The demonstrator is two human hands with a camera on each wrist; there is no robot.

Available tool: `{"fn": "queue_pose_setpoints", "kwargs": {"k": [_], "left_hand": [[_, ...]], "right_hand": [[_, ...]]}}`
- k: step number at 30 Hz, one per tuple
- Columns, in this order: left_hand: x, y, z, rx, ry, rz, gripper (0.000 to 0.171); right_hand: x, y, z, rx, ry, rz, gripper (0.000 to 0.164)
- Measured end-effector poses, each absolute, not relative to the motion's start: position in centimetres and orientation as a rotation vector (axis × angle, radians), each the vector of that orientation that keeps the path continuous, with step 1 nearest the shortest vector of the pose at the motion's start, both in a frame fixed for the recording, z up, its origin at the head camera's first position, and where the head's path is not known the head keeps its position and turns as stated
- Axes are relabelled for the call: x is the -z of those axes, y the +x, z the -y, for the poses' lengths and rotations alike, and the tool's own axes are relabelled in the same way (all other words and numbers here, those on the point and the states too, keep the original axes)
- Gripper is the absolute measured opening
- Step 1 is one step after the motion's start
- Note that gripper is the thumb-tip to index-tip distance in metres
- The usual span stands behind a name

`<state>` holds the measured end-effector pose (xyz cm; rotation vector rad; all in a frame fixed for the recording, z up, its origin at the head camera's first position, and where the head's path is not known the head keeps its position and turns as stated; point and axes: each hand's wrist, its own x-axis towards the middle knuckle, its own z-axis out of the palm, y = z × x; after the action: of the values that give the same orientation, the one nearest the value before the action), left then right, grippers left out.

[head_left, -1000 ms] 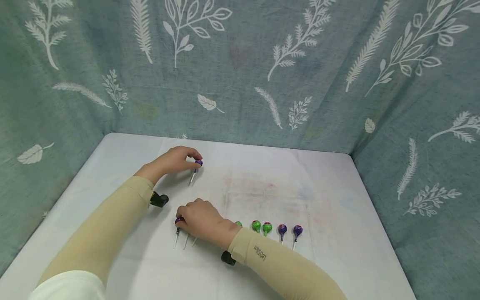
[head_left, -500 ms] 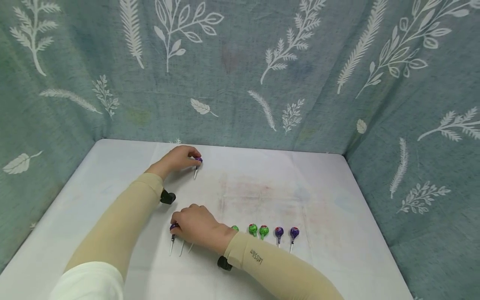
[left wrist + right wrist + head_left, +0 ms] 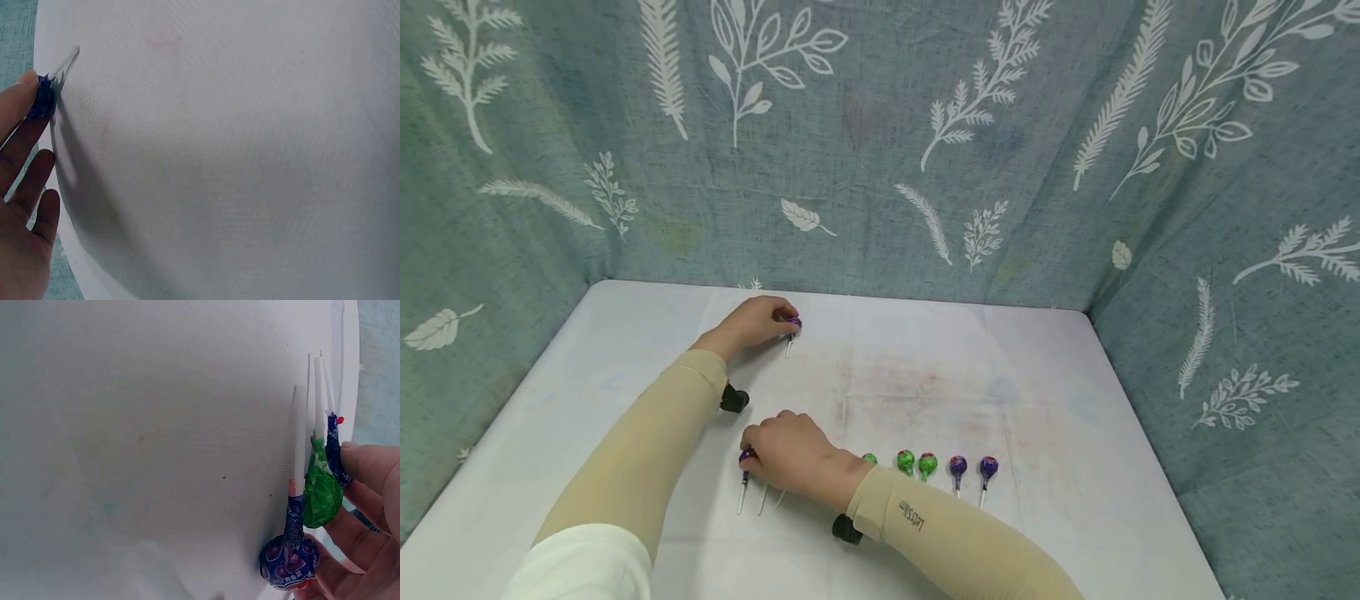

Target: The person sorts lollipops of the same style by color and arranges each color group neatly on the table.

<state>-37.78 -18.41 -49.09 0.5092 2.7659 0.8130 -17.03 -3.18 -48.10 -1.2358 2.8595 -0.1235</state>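
Note:
At the back left of the table, my left hand [image 3: 752,321] pinches a purple-wrapped lollipop [image 3: 42,99] by its round head, thumb on one side, fingers on the other. Its white stick points toward me. My right hand [image 3: 793,450] is at the front left, pinching another purple lollipop [image 3: 336,453] between thumb and fingers. Close beside that one are a green lollipop [image 3: 323,494] and a second purple lollipop [image 3: 289,562], near the fingers. In the head view the hand covers the heads of these two, leaving their sticks showing.
To the right of my right hand lies a row of lollipops: green ones [image 3: 906,462], then a purple one [image 3: 958,467] and another purple one [image 3: 988,467]. My right forearm hides some sticks. White cloth covers the table [image 3: 1037,392]; patterned curtains [image 3: 865,125] enclose it.
My left hand has shifted slightly toward the table's back edge with its lollipop, then stayed there. The right hand keeps its place. The head view has tilted a little.

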Motion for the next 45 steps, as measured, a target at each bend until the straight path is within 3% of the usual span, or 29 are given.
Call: {"fn": "queue_pose_setpoints", "kwargs": {"k": [19, 45], "left_hand": [[49.2, -37.1, 18.7, -0.822, 0.480, -2.770, 0.034], [49.9, -37.7, 18.4, -0.862, 0.448, -2.781, 0.035]], "right_hand": [[45.5, -18.6, 2.9, 0.390, -1.142, -2.772, 0.014], [43.8, -27.3, -3.1, 0.637, -0.604, -2.859, 0.027]]}}
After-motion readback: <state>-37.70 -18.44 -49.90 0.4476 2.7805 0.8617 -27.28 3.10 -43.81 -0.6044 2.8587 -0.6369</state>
